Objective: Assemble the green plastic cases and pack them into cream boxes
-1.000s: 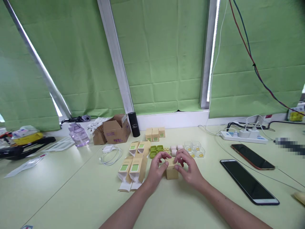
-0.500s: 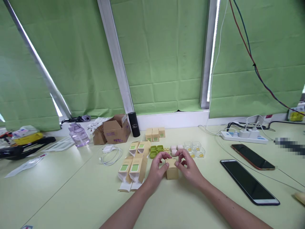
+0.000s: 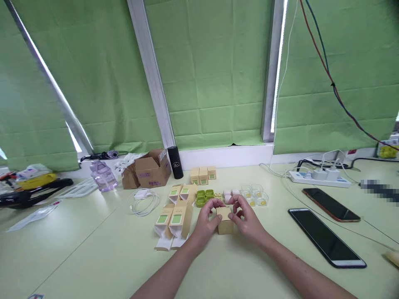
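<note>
A small tan cardboard box (image 3: 225, 222) stands on the pale green table (image 3: 93, 257) in front of me. My left hand (image 3: 207, 222) curls round its left side, fingers bent over the top edge. My right hand (image 3: 246, 220) grips its right side, fingertips on the top. Just behind the box lie green plastic lids (image 3: 204, 196), small pink pieces (image 3: 230, 194) and clear cases with yellow bits (image 3: 256, 195). Several unfolded tan boxes with green windows (image 3: 174, 218) lie to the left.
Three closed tan boxes (image 3: 203, 175) stand farther back. At back left are a brown carton (image 3: 151, 169), a black cylinder (image 3: 175, 162), a white cable (image 3: 144, 201) and a clear bottle (image 3: 102, 175). Two phones (image 3: 326, 236) and a power strip (image 3: 318, 177) lie on the right.
Both hands have closed in on the top of the tan box, the right fingers shifting left over it. The box stays in place.
</note>
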`<action>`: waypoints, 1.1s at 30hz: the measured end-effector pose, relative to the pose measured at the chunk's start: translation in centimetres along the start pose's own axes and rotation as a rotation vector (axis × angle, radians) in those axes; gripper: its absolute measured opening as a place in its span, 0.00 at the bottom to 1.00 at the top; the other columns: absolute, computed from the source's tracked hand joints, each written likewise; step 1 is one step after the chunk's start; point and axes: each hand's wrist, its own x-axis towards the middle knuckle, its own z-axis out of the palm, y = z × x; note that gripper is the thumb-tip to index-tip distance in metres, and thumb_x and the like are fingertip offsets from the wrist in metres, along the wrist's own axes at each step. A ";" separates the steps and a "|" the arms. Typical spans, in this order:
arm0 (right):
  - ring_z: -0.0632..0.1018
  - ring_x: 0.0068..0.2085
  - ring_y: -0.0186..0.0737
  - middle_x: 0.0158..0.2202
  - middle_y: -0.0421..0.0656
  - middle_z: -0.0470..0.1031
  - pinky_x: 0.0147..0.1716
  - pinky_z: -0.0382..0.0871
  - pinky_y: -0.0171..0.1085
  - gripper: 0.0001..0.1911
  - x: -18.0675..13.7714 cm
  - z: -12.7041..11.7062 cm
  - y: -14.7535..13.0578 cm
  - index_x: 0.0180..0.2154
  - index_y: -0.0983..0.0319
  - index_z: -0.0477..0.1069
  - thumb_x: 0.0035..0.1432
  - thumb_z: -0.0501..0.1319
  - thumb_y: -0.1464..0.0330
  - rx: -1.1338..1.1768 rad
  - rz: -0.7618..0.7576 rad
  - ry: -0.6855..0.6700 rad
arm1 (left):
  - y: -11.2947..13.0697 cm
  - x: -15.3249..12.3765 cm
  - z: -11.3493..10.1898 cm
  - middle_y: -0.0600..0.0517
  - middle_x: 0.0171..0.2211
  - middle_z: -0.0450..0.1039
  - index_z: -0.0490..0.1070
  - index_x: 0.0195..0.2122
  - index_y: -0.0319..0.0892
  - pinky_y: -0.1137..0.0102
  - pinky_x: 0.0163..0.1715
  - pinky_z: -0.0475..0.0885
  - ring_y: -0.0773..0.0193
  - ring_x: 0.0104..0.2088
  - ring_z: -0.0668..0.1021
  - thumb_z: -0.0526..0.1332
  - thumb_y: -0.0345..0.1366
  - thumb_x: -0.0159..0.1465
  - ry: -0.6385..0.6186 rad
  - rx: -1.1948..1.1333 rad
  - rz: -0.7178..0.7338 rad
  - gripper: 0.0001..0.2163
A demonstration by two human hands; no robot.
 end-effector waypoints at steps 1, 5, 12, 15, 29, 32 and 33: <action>0.70 0.40 0.41 0.46 0.42 0.66 0.35 0.67 0.38 0.12 0.0 0.0 0.1 0.46 0.56 0.64 0.59 0.59 0.70 -0.001 0.002 -0.005 | 0.0 0.0 0.0 0.47 0.48 0.76 0.71 0.46 0.45 0.61 0.51 0.62 0.50 0.52 0.74 0.62 0.34 0.58 -0.002 0.003 -0.004 0.14; 0.70 0.40 0.41 0.47 0.43 0.66 0.35 0.68 0.39 0.13 0.1 0.1 0.3 0.46 0.56 0.63 0.59 0.58 0.70 -0.002 0.019 -0.019 | 0.2 0.0 0.1 0.47 0.48 0.76 0.71 0.46 0.45 0.61 0.51 0.63 0.50 0.52 0.75 0.61 0.33 0.57 -0.010 0.012 -0.022 0.15; 0.69 0.45 0.43 0.51 0.44 0.65 0.39 0.69 0.40 0.20 0.1 -1.0 0.0 0.51 0.54 0.62 0.57 0.60 0.70 0.037 -0.035 -0.146 | 0.2 0.1 0.0 0.47 0.48 0.76 0.71 0.46 0.45 0.61 0.51 0.63 0.50 0.52 0.74 0.61 0.34 0.57 -0.013 -0.021 -0.017 0.14; 0.69 0.49 0.44 0.53 0.44 0.63 0.43 0.70 0.41 0.29 0.2 -1.4 -0.1 0.55 0.53 0.60 0.51 0.60 0.75 0.010 -0.036 -0.195 | 0.0 0.2 -0.1 0.47 0.48 0.76 0.71 0.46 0.44 0.61 0.50 0.63 0.50 0.52 0.74 0.61 0.35 0.59 -0.006 -0.023 0.004 0.13; 0.69 0.45 0.43 0.51 0.44 0.64 0.45 0.69 0.43 0.32 0.1 -1.5 -0.7 0.60 0.52 0.57 0.54 0.58 0.75 -0.071 -0.110 -0.122 | -0.9 0.6 0.0 0.47 0.46 0.75 0.73 0.43 0.43 0.64 0.45 0.67 0.56 0.45 0.75 0.59 0.34 0.61 0.139 -0.110 -0.052 0.10; 0.69 0.44 0.42 0.52 0.44 0.63 0.46 0.69 0.43 0.35 -0.1 -1.3 -0.8 0.61 0.52 0.57 0.52 0.59 0.76 -0.127 -0.083 -0.133 | -1.0 0.6 0.0 0.47 0.43 0.75 0.72 0.43 0.44 0.65 0.45 0.68 0.56 0.46 0.76 0.59 0.32 0.60 0.160 -0.123 -0.057 0.10; 0.69 0.44 0.42 0.51 0.44 0.63 0.45 0.70 0.43 0.35 0.0 -1.2 -0.7 0.60 0.52 0.57 0.52 0.59 0.76 -0.136 -0.079 -0.121 | -1.1 0.6 0.0 0.48 0.43 0.75 0.72 0.43 0.44 0.65 0.45 0.68 0.56 0.46 0.76 0.58 0.32 0.60 0.170 -0.121 -0.060 0.10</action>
